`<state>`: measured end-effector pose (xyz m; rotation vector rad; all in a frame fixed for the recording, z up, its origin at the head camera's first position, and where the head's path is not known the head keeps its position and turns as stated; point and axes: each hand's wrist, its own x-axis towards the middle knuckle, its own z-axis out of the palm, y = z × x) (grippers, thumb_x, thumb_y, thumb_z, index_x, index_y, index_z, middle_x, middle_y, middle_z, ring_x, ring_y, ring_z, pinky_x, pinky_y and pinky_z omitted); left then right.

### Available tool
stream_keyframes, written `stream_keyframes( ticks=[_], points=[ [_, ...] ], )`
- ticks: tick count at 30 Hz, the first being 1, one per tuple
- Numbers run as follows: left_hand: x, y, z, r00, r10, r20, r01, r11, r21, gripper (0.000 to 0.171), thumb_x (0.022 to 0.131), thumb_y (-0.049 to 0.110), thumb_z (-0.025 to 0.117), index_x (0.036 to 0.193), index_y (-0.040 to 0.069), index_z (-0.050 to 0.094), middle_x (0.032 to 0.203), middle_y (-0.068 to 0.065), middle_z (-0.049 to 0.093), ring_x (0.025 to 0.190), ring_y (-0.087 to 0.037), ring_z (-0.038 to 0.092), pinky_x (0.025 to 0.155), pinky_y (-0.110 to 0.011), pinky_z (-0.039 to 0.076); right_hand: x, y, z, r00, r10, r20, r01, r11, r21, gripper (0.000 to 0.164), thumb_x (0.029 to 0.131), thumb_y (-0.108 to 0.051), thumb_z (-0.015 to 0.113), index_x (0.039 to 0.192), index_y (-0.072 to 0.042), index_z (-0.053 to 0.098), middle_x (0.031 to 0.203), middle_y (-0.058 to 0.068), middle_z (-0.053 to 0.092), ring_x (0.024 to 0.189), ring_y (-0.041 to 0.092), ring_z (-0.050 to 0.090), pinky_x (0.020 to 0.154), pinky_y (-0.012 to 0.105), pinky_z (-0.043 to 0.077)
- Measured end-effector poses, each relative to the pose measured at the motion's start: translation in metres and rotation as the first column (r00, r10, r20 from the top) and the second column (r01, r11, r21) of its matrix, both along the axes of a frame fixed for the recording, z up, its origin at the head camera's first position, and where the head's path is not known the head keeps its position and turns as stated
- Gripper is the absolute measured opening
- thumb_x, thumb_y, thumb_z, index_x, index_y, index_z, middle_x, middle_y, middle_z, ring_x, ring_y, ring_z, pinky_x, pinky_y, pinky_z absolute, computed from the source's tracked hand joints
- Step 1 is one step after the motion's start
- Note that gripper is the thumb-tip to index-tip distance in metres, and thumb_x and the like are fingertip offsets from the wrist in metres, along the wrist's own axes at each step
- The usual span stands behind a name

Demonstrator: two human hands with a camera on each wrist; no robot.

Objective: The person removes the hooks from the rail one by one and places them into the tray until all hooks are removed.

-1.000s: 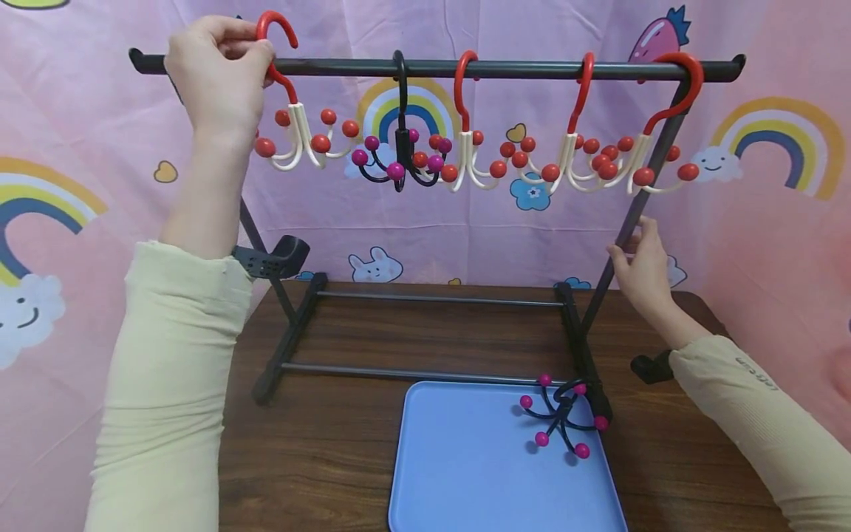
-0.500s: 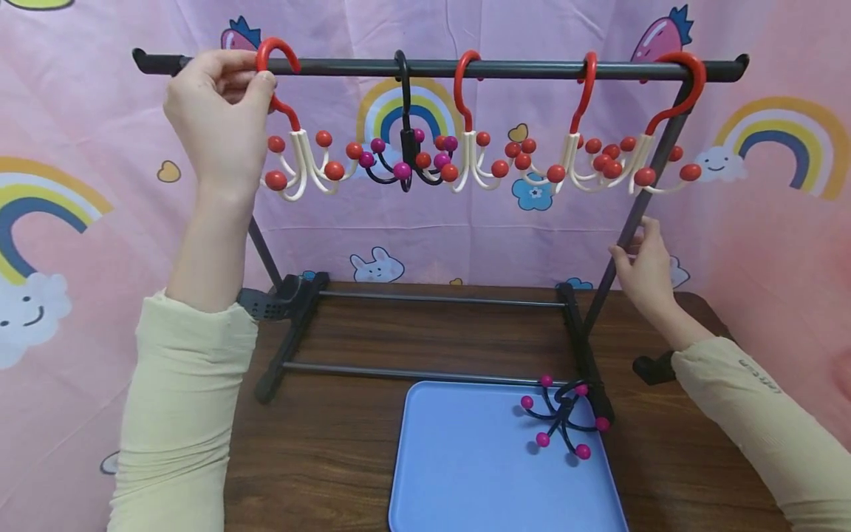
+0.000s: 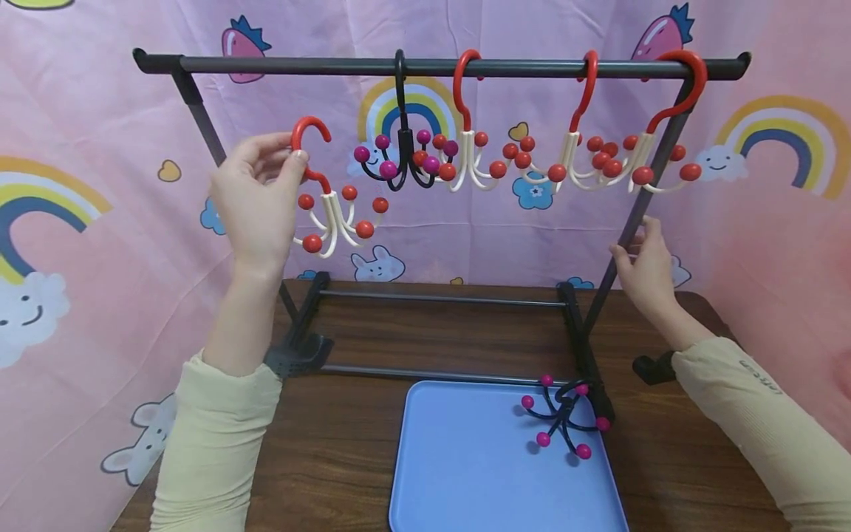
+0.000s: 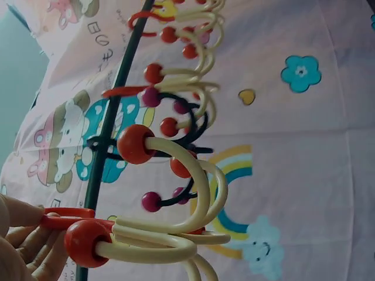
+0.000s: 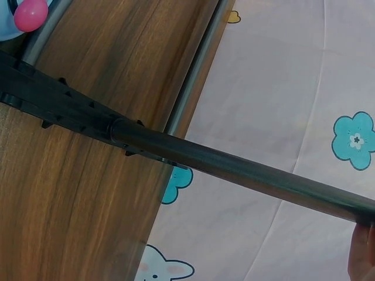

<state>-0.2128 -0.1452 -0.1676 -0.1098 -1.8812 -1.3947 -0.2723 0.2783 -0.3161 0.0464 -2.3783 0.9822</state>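
My left hand (image 3: 258,199) pinches the red hook of a cream multi-prong hanger (image 3: 335,218) with red ball tips. It hangs below the left part of the rack's top bar (image 3: 299,66), apart from it. In the left wrist view the hanger's cream prongs (image 4: 155,249) fill the foreground, with the fingers (image 4: 44,249) at its hook. My right hand (image 3: 645,270) grips the rack's right post (image 3: 625,222), thumb on one side; in the right wrist view only a bit of a finger (image 5: 360,254) shows beside the post.
On the bar hang a black hanger (image 3: 404,140) with magenta balls and three red-and-cream hangers (image 3: 469,140). Another black hanger (image 3: 564,414) lies on the blue tray (image 3: 465,473), at its back right corner. The rack's base stands on the wooden table (image 3: 319,458).
My left hand has lifted the red-and-cream hanger off the bar's left part and brought it down and to the right. The right hand stays on the post.
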Motion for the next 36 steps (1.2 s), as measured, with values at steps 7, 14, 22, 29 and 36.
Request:
stream_keyframes(
  ticks=[7,14,22,29,36],
  points=[
    [0.003,0.012,-0.030,0.996,-0.046,-0.079,0.045,0.999,-0.014,0.031,0.074,0.023,0.064,0.102,0.010,0.061,0.091,-0.005,0.062,0.080,-0.011,0.058,0.072,-0.021,0.047,0.000,0.000,0.001,1.000,0.011,-0.007,-0.011,1.000,-0.006,0.043,0.086,-0.017,0.046,0.123,-0.007,0.025,0.104,0.020,0.047,0.095,0.034,0.050,0.077,0.048,0.043],
    [0.018,0.034,-0.050,0.989,-0.127,-0.075,0.125,0.992,-0.030,0.028,0.076,0.014,0.063,0.100,0.000,0.060,0.088,-0.011,0.062,0.077,-0.013,0.059,0.072,-0.021,0.047,0.000,-0.002,0.001,1.000,-0.001,-0.004,0.001,1.000,-0.001,0.043,0.086,-0.016,0.047,0.122,-0.007,0.025,0.103,0.020,0.047,0.095,0.033,0.050,0.078,0.048,0.042],
    [0.019,0.055,-0.082,0.974,-0.222,-0.047,0.220,0.975,-0.035,0.025,0.077,0.010,0.062,0.098,-0.003,0.060,0.086,-0.013,0.062,0.076,-0.014,0.060,0.069,-0.023,0.049,0.000,-0.001,0.001,1.000,-0.007,-0.005,0.007,1.000,0.008,0.044,0.086,-0.015,0.047,0.123,-0.007,0.025,0.103,0.020,0.047,0.095,0.034,0.050,0.078,0.048,0.042],
    [0.018,0.076,-0.110,0.952,-0.306,-0.024,0.306,0.952,-0.030,0.023,0.077,0.010,0.062,0.096,-0.003,0.060,0.085,-0.013,0.062,0.076,-0.016,0.060,0.068,-0.024,0.049,-0.001,-0.001,0.002,1.000,0.006,-0.023,-0.006,1.000,0.004,0.043,0.086,-0.014,0.047,0.122,-0.006,0.025,0.102,0.020,0.047,0.095,0.034,0.051,0.079,0.048,0.042],
    [0.009,0.094,-0.147,0.924,-0.383,0.003,0.383,0.924,0.007,0.023,0.077,0.017,0.062,0.096,0.005,0.061,0.084,-0.007,0.063,0.074,-0.010,0.060,0.066,-0.022,0.049,-0.001,-0.002,0.002,1.000,0.003,-0.016,-0.003,1.000,-0.004,0.043,0.086,-0.014,0.047,0.122,-0.006,0.025,0.102,0.020,0.046,0.094,0.033,0.050,0.079,0.047,0.042]
  ],
)
